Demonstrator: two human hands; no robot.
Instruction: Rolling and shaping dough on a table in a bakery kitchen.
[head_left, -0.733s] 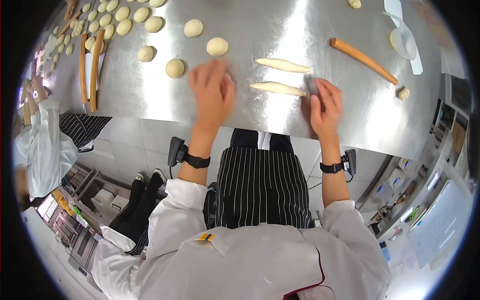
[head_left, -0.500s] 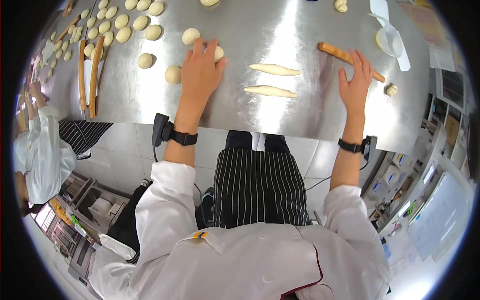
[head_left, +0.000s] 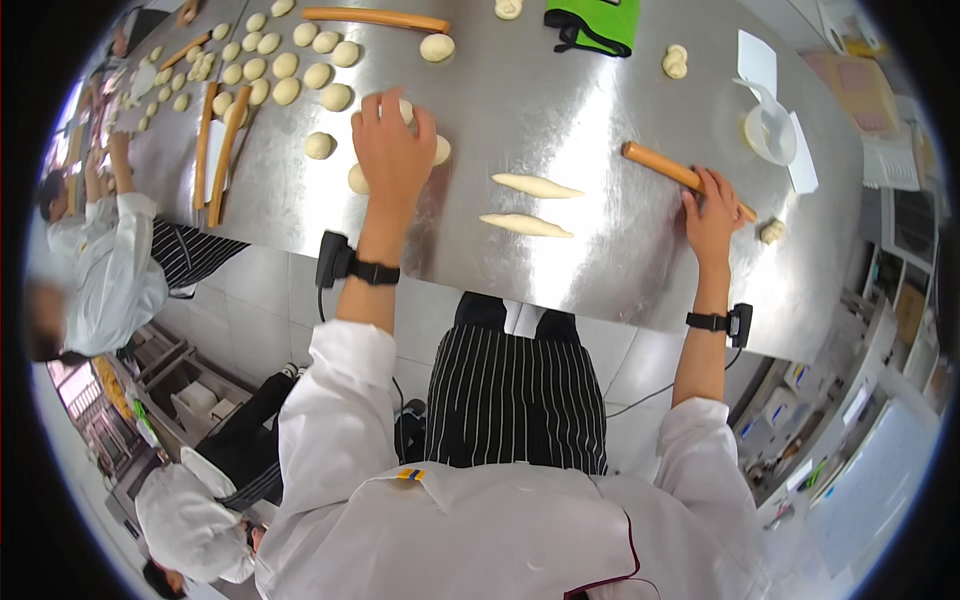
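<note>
My left hand [head_left: 388, 145] reaches over the dough balls on the left. Its curled fingers and thumb are around one pale dough ball [head_left: 405, 112], which shows partly between them. A second ball [head_left: 442, 150] lies by the thumb side of this hand, and a third [head_left: 357, 180] peeks out by the wrist. On the right, my right hand [head_left: 712, 208] has its fingers curled over the near end of a wooden rolling pin [head_left: 660, 164]. Two tapered dough strips [head_left: 538, 186] lie one below the other between my hands.
Many dough balls [head_left: 285, 65] are spread at the far left, near wooden rolling pins [head_left: 228, 155]. Another pin [head_left: 375, 17] lies at the back, beside a green cloth item [head_left: 592, 25]. A clear scoop [head_left: 768, 132] and knotted dough pieces [head_left: 675, 62] are at the right. Co-workers [head_left: 110, 265] stand at left.
The view has shifted, showing more of the table's far side. My left hand has moved from one dough ball onto the neighbouring one. My right fingers have curled further round the rolling pin.
</note>
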